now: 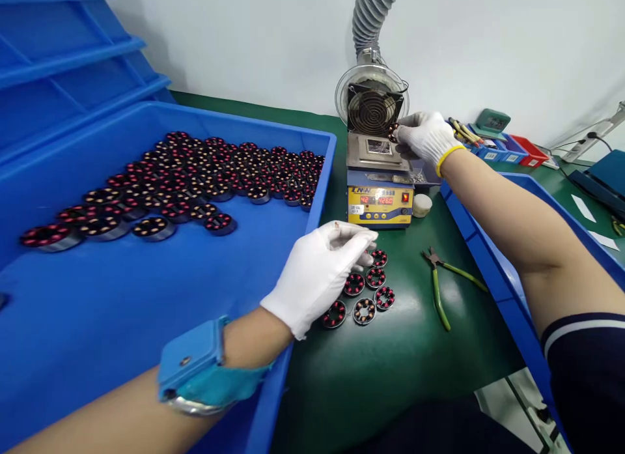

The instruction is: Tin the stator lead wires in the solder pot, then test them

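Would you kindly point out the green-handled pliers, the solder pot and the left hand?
green-handled pliers (432,261), head view, on the pivot.
solder pot (379,205), head view, on its yellow front panel.
left hand (317,275), head view, on the back of the glove.

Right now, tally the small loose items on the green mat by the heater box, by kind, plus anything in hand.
Round coils on the mat: 6 in view; the left hand may hide more
Coil pinched in the right hand: 1
Green-handled pliers: 1
White round tub: 1
Total: 9
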The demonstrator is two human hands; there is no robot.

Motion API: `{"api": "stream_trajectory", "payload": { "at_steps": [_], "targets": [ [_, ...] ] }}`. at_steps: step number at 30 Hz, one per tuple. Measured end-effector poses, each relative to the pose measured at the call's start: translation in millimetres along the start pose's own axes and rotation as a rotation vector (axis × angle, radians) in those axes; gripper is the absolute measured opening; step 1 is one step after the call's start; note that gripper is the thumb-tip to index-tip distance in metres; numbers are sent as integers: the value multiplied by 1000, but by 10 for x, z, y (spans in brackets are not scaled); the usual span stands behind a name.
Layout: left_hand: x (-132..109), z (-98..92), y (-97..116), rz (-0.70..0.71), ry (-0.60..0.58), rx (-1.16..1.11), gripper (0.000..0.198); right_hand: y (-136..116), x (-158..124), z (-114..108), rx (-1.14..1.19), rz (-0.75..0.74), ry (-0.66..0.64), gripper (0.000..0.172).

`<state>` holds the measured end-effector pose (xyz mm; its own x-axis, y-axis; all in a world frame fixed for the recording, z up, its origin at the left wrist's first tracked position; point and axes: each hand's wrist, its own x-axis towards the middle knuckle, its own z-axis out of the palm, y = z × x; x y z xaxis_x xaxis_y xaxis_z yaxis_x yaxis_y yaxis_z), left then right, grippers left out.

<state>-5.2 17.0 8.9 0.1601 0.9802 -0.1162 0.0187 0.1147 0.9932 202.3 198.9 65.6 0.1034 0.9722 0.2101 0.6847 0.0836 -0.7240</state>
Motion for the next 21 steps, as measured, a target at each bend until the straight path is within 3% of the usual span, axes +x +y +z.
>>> {"api": "stream_trajectory", "payload": {
  "at_steps": [6, 11, 21],
  "targets": [
    [2, -12, -16, 2, -26, 1, 31, 130, 253, 144, -166, -16, 63, 16],
    [12, -16, -48, 8, -53, 8, 32, 156, 258, 160, -284, -75, 108, 18],
    [15, -11, -72, 24, -149, 196, 35, 95, 187, 166, -369, -11, 102, 27]
  ]
}}
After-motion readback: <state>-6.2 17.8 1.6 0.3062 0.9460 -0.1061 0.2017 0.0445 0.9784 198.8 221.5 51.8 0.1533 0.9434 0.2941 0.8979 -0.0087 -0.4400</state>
